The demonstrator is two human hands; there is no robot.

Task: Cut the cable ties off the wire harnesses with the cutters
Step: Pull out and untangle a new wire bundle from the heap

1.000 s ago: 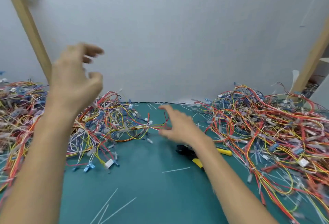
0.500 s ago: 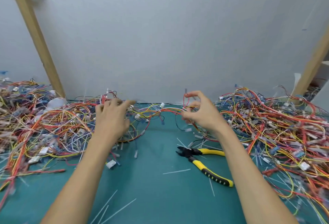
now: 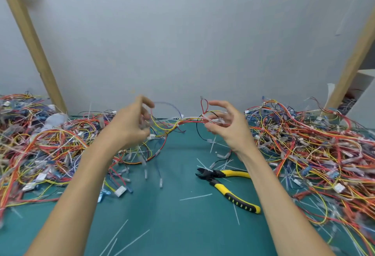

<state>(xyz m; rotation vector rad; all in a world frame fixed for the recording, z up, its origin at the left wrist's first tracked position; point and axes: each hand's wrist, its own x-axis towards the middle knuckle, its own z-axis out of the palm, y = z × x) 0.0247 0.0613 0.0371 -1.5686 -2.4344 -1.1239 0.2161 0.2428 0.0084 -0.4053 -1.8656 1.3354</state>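
Since a wire harness has been raised, grasped by left grip and right grip, the cutters must be fetched next.

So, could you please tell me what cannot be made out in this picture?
Head view:
Left hand: fingertips motion-blurred; its hold on the wire harness is unclear.
Cable ties on that harness: too small and blurred to count.
Cutters: one yellow handle's end hidden by the right forearm.
Left wire pile, right wire pile: cut off by frame edges.
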